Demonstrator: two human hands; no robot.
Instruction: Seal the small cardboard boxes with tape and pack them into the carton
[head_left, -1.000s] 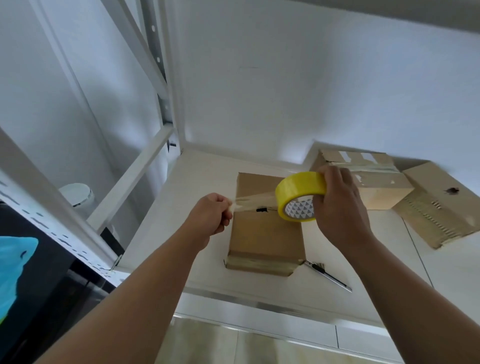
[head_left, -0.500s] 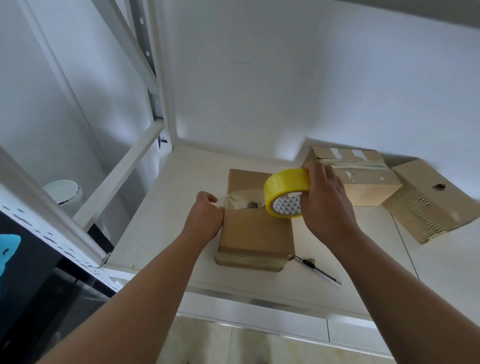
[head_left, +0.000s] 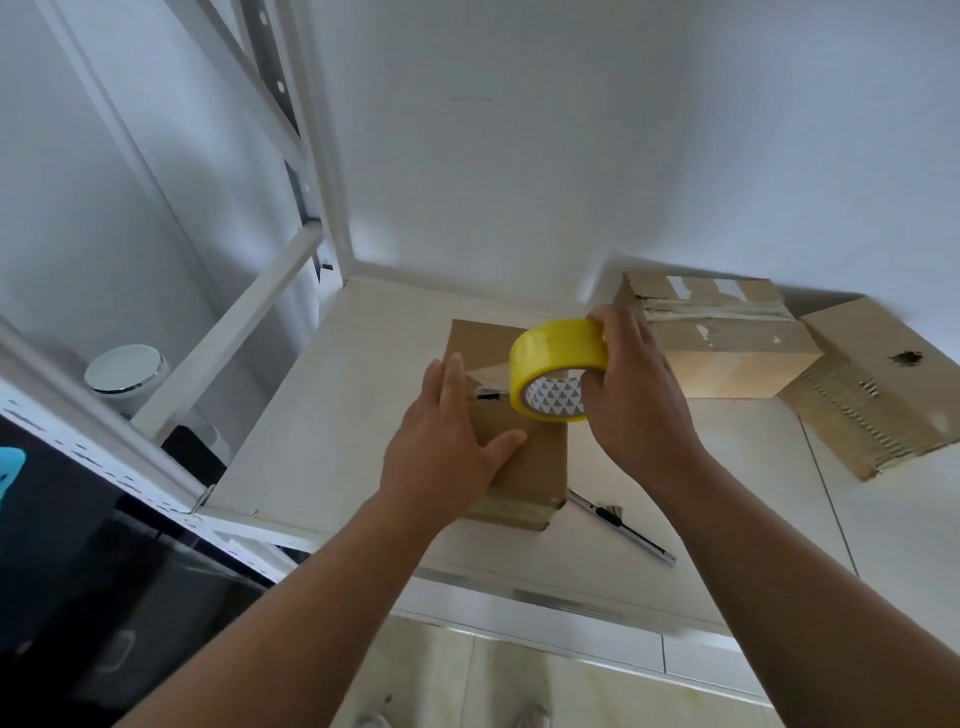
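A small brown cardboard box (head_left: 535, 467) lies on the white shelf in front of me. My left hand (head_left: 441, 447) lies flat on its top with straight fingers, pressing down the clear tape end near the box's left edge. My right hand (head_left: 634, 410) grips the yellow tape roll (head_left: 556, 364), held just above the box's far right part. A short strip of clear tape runs from the roll to under my left fingers. Two other cardboard boxes sit at the back right: a taped one (head_left: 722, 338) and a worn one (head_left: 872, 384).
A utility knife (head_left: 623, 527) lies on the shelf surface (head_left: 322, 441) just right of the box's near corner. White shelf posts and a diagonal brace (head_left: 228, 332) stand at the left. A white wall (head_left: 519, 156) is behind. The metal front edge (head_left: 545, 597) of the shelf runs below.
My left hand has gone from pinching the tape end to lying flat on the box top, pressing the tape down. The roll in my right hand has stayed above the box.
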